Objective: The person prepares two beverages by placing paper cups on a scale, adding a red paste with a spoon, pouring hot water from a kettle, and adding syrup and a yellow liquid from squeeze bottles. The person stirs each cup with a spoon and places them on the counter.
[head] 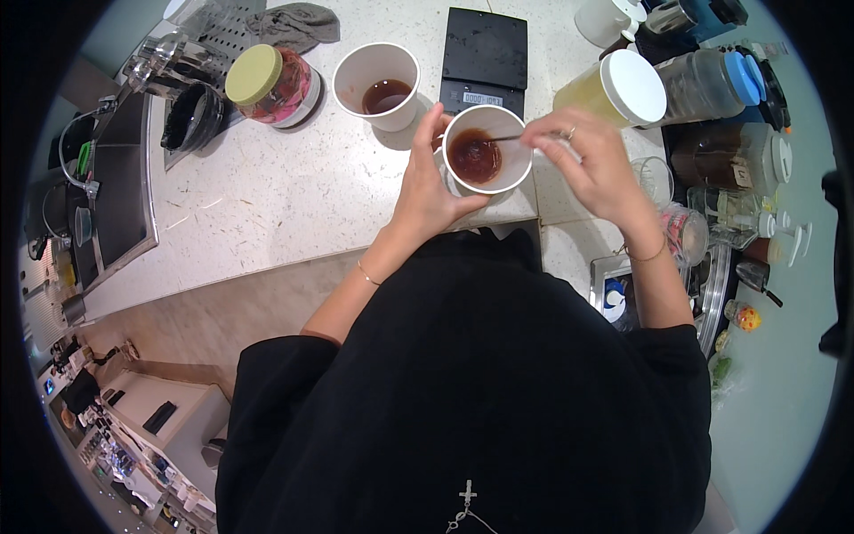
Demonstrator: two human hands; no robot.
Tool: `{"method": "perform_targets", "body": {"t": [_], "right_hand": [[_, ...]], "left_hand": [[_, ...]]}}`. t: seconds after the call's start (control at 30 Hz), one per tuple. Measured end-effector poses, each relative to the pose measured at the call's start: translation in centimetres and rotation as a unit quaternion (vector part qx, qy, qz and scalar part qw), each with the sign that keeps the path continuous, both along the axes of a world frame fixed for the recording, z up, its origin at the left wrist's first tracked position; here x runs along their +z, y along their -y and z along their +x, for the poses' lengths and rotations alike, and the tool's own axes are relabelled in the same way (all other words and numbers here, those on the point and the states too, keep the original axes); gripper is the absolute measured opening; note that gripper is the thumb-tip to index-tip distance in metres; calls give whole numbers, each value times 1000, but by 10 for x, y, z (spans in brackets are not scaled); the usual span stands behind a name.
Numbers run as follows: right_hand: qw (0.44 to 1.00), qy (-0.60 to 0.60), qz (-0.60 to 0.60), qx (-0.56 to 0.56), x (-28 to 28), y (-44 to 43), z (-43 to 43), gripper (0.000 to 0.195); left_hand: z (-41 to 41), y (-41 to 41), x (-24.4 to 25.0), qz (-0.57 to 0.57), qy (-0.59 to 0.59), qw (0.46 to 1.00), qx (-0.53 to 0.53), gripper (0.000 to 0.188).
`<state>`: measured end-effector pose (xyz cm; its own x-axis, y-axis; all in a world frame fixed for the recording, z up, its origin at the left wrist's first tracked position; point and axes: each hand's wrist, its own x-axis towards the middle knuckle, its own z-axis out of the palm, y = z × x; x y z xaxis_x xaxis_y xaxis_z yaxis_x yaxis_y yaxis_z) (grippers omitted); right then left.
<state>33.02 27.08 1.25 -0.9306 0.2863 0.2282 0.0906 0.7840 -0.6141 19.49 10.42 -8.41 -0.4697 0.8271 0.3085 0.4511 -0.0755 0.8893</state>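
Observation:
A white paper cup (516, 163) with dark reddish-brown liquid stands close before me, tilted slightly. My left hand (428, 180) curls around its left side, thumb at the near edge and fingers at the far side. Between the fingertips of my right hand (582, 157), slightly blurred, is a thin metal stirrer (505, 138) whose lower end dips into the liquid; whether it is a spoon is hidden. Behind and to the left stands a second white cup (348, 80) with a little brown liquid. A black digital scale (486, 50) with a lit display lies just beyond the held cup.
A jar with a yellow-green lid (255, 75) holds pink contents at left, near a black bowl (195, 119) and a sink (119, 180). A grey cloth (293, 25) lies at the back. Rightward are a white-lidded container (634, 87), a blue-capped jug (700, 83) and pump bottles (754, 223).

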Motion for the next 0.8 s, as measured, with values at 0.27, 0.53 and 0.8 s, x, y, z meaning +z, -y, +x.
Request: {"method": "perform_targets", "body": {"t": [0.27, 0.53, 0.8], "right_hand": [[999, 0, -36, 15, -1, 3, 0, 18], [999, 16, -43, 13, 0, 1, 1, 20], [996, 25, -75, 41, -2, 6, 1, 19]], "left_hand": [[0, 0, -2, -2, -1, 1000, 7, 124], [0, -1, 1, -18, -6, 1000, 9, 123], [-2, -2, 2, -18, -15, 1000, 6, 121]]}}
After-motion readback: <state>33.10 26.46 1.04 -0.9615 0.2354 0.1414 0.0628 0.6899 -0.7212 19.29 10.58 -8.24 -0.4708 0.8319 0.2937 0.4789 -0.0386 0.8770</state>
